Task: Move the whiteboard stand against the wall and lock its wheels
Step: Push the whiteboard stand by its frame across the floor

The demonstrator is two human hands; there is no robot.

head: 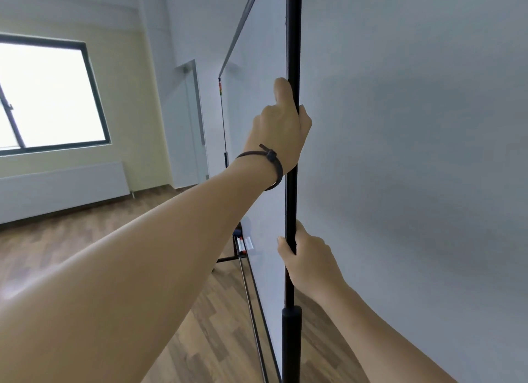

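The whiteboard stand fills the middle of the head view, seen edge-on: a white board [257, 119] in a thin dark frame, carried on a black upright pole [293, 39]. The plain wall [414, 154] lies close on its right. My left hand [281, 131], with a dark band on the wrist, is wrapped around the pole at mid height. My right hand [308, 257] grips the same pole lower down, just above a thicker black sleeve [291, 342]. A marker tray [243, 244] with pens hangs at the board's far lower edge. The wheels are out of view.
Wooden floor [114, 254] stretches left of the stand. A big window [48, 96] sits in the far wall over a long white radiator [63, 188]. A pale door [188, 125] stands behind the board's far end.
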